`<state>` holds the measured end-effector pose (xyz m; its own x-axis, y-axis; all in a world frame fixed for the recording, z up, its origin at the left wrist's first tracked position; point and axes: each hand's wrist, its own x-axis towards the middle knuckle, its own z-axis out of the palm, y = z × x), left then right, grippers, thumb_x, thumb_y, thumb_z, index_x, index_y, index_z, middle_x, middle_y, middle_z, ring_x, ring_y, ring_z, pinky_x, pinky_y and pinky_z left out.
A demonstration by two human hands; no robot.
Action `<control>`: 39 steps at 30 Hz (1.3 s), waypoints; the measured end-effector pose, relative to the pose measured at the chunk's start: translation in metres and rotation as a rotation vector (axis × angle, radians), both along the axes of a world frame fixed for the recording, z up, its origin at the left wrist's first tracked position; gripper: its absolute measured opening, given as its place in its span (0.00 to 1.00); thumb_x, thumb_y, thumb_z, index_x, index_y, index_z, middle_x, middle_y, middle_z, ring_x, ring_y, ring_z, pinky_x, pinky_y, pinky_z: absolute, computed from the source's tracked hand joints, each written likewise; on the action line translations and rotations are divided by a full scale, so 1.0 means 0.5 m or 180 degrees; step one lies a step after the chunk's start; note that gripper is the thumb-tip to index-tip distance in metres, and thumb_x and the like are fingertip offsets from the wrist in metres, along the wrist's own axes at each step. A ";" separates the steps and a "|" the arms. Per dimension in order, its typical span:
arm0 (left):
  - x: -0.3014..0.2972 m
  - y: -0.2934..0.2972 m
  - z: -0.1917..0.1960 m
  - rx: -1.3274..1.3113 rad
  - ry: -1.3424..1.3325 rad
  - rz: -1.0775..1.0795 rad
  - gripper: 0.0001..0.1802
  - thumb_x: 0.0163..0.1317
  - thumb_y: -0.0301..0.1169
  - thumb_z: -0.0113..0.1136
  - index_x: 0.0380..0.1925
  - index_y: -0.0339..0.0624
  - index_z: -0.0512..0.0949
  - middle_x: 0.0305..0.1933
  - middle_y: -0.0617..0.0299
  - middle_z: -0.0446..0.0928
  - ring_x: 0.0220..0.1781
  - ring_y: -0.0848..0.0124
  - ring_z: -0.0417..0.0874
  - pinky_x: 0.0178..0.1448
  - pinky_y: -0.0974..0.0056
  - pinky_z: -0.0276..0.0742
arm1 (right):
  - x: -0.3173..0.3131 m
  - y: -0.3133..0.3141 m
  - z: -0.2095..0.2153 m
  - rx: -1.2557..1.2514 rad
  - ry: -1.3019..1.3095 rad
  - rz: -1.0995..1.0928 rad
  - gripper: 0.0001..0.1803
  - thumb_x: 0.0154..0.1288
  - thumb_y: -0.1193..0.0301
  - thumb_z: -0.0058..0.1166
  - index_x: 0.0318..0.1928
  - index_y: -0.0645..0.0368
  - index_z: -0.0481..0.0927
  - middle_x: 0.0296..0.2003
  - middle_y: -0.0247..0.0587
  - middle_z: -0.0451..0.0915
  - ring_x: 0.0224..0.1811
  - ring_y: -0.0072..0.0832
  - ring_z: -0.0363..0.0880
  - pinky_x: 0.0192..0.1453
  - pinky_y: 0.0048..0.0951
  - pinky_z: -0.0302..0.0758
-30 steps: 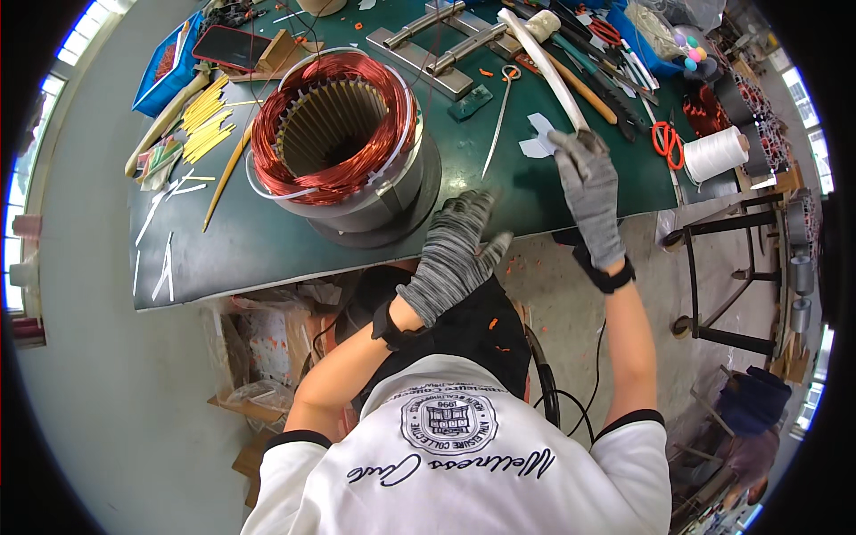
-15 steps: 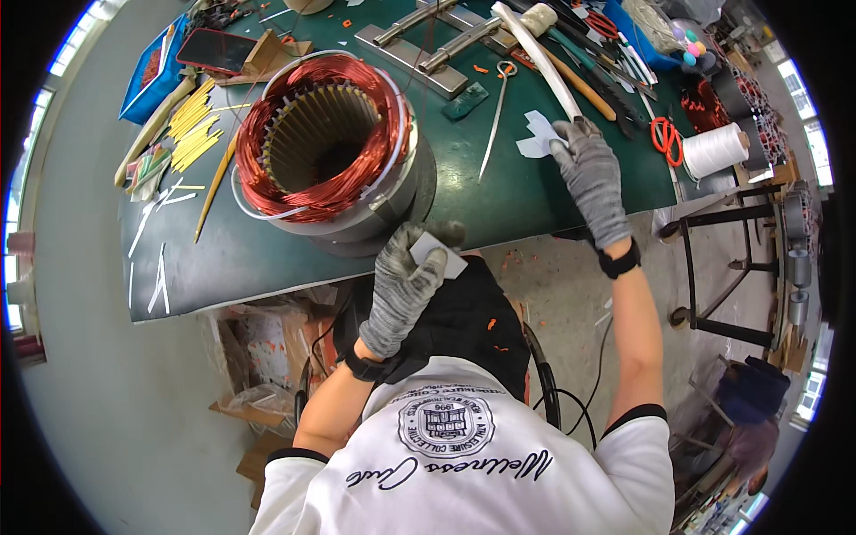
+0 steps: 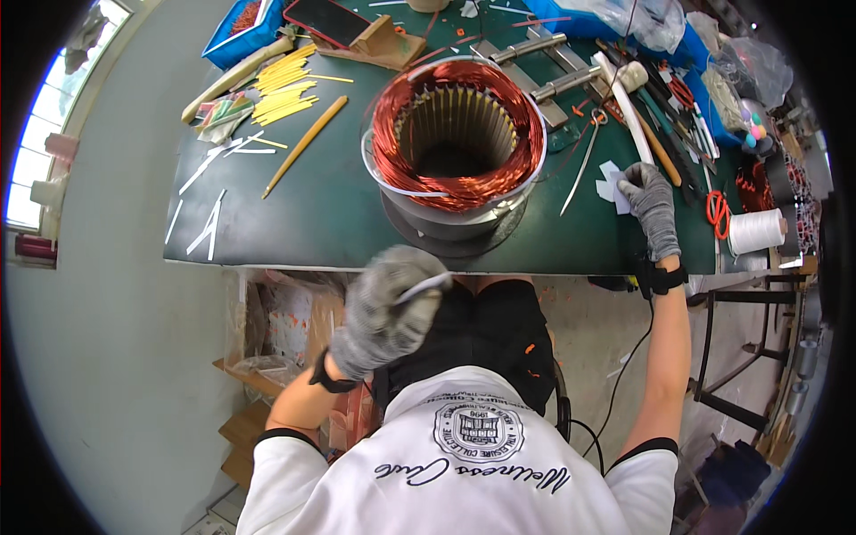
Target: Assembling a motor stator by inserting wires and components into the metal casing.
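On the green table, white slips touch the right hand.

1. The left hand, grey-gloved and blurred, hung just left of and below the frame's centre; its fingers were curled inward;
2. the left forearm slanted up and rightward from the lower left;
3. the right hand, also grey-gloved, reached out at the right of the frame, fingers bent;
4. the right forearm rose nearly upright from the lower right.
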<state>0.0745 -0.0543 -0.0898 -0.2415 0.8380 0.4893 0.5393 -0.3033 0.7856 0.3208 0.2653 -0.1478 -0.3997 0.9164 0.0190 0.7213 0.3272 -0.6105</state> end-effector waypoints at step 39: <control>-0.159 0.251 0.093 -0.0517 -0.0604 0.0233 0.12 0.67 0.27 0.38 0.45 0.39 0.71 0.42 0.61 0.73 0.43 0.77 0.72 0.49 0.74 0.69 | -0.311 -0.120 0.167 -0.0235 0.2277 0.1804 0.07 0.67 0.69 0.42 0.38 0.60 0.69 0.28 0.30 0.68 0.33 0.15 0.66 0.39 0.19 0.68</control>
<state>-0.0049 0.0713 -0.0432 -0.3789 0.8789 0.2898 0.3934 -0.1305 0.9100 0.1655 0.2055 -0.0644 -0.7055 0.5954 0.3844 -0.0938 0.4593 -0.8833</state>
